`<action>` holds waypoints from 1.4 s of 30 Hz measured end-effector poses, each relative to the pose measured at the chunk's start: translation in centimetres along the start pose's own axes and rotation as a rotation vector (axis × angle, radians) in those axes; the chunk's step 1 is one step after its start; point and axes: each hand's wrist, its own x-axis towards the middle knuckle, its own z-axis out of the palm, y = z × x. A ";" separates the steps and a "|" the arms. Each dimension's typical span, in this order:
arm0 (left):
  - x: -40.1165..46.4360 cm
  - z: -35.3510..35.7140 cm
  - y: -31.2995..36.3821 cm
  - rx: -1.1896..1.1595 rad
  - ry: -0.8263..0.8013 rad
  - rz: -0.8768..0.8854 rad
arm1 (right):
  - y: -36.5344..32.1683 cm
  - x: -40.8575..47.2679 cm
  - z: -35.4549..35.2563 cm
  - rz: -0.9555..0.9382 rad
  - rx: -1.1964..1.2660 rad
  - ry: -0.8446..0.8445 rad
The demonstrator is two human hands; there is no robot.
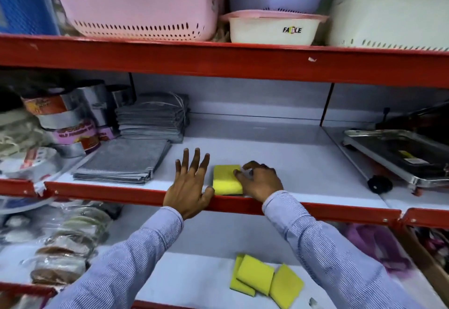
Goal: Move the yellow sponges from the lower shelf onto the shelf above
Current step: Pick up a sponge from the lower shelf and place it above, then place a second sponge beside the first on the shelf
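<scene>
One yellow sponge (226,179) lies at the front edge of the middle shelf (303,163), just behind its red lip. My right hand (258,180) rests against the sponge's right side with curled fingers touching its top. Just left of the sponge, my left hand (190,182) is spread flat with its fingers apart, its thumb near the red lip. On the lower shelf (194,277) three more yellow sponges (264,278) lie overlapping, between my two sleeves.
Folded grey cloths (126,160) and a taller grey stack (153,116) sit left of my hands, with metal rings and tins farther left. A steel tray (398,155) stands at the right. Plastic baskets fill the top shelf. Packaged scrubbers lie at lower left.
</scene>
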 end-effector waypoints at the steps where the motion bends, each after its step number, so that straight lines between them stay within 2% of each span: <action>1: 0.1 0.0 0.0 0.004 -0.003 -0.002 | 0.4 -0.6 -0.2 -0.096 -0.032 0.066; 2: 0.1 0.1 0.0 0.008 -0.005 -0.007 | 1.1 -1.5 -0.4 -0.247 -0.037 0.172; 5: 0.1 0.2 0.1 0.009 -0.004 -0.018 | 4.5 -3.8 -0.4 -0.858 -0.035 0.478; 7: 0.2 0.3 0.1 0.008 0.005 -0.024 | 7.7 -5.5 1.0 -1.189 -0.115 0.469; 9: 0.2 0.2 0.1 0.011 0.010 -0.028 | 10.9 -6.9 3.5 -1.299 -0.237 0.304; 11: 0.2 0.1 0.2 0.011 0.011 -0.032 | 13.7 -7.8 6.7 -1.190 -0.372 0.048; 14: 0.1 -0.1 0.3 -0.002 0.008 -0.037 | 16.9 -8.5 10.9 -0.641 -0.573 -0.448; 16: 0.0 -0.2 0.4 -0.010 0.006 -0.040 | 18.8 -8.9 13.4 -0.448 -0.681 -0.604; 18: 0.0 -0.2 0.4 -0.015 0.006 -0.043 | 19.6 -9.0 15.0 -0.393 -0.703 -0.661; 21: 0.1 -0.3 0.3 -0.017 0.006 -0.048 | 19.5 -9.0 14.9 -0.412 -0.677 -0.614; 24: 0.2 -0.1 0.3 -0.016 0.012 -0.049 | 17.7 -9.2 12.0 -0.542 -0.567 -0.469; 26: 0.2 0.0 0.1 -0.013 0.023 -0.050 | 16.0 -9.6 9.7 -0.699 -0.417 -0.275; 30: 0.3 0.2 0.1 -0.007 0.036 -0.045 | 11.9 -9.2 4.9 -1.043 -0.131 0.232; 32: 0.3 0.2 0.0 -0.008 0.036 -0.042 | 9.5 -8.1 2.8 -1.057 -0.078 0.456; 34: 0.2 0.3 0.0 -0.008 0.036 -0.041 | 7.0 -6.6 0.7 -0.874 -0.082 0.591; 36: 0.1 0.3 0.0 -0.014 0.037 -0.044 | 4.8 -4.8 -1.0 -0.525 -0.132 0.600; 39: 0.0 0.2 0.1 -0.019 0.038 -0.050 | 3.0 -2.8 -1.7 -0.085 -0.244 0.334; 42: -0.1 0.3 0.0 -0.021 0.022 -0.052 | 2.4 -2.1 -0.6 0.044 -0.309 0.136</action>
